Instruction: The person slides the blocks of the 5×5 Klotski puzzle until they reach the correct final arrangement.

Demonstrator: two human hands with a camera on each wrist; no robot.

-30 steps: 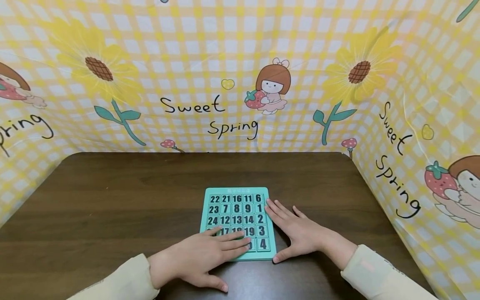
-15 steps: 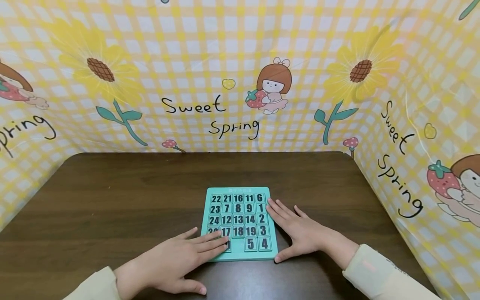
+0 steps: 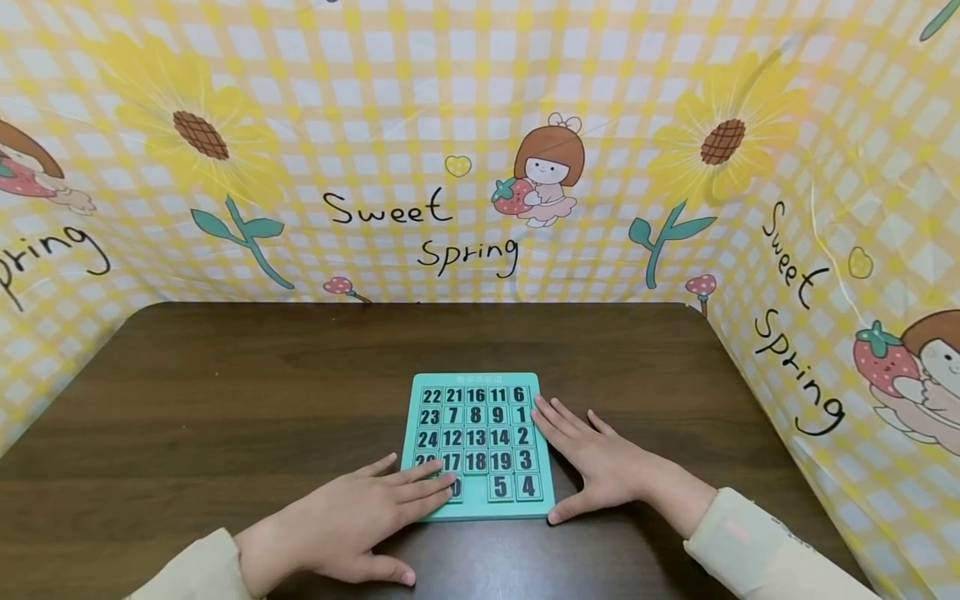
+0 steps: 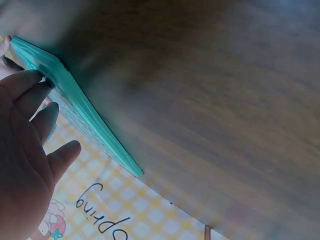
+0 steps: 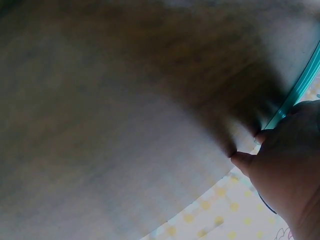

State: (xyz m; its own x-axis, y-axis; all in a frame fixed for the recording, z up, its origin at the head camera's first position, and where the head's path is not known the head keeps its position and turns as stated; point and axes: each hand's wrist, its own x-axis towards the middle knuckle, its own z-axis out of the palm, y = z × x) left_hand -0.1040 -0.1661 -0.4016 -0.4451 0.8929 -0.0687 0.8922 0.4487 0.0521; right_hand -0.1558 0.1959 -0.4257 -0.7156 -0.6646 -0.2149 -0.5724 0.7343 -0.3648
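Note:
A turquoise sliding number puzzle (image 3: 480,379) lies flat on the table, its tiles bearing black numbers. In its bottom row an open slot (image 3: 474,490) lies left of the 5 tile (image 3: 500,487). My left hand (image 3: 352,521) has its straight fingertips on the lower left tiles, partly covering one whose visible digit is 0; the corner tile is hidden. Its thumb extends toward the table. Along the right edge rests my right hand (image 3: 600,462), fingertips at the frame's side and thumb by the near corner. The left wrist view shows the puzzle's edge (image 4: 85,107) beside the left fingers.
The dark brown wooden table (image 3: 262,375) extends around the puzzle. A yellow checked cloth (image 3: 390,108) with flowers and cartoon figures stands like a wall along the back and both sides.
My left hand has drawn back leftward across the bottom row, uncovering the 18 and 5 tiles and the open slot. Over the last half second both hands look still.

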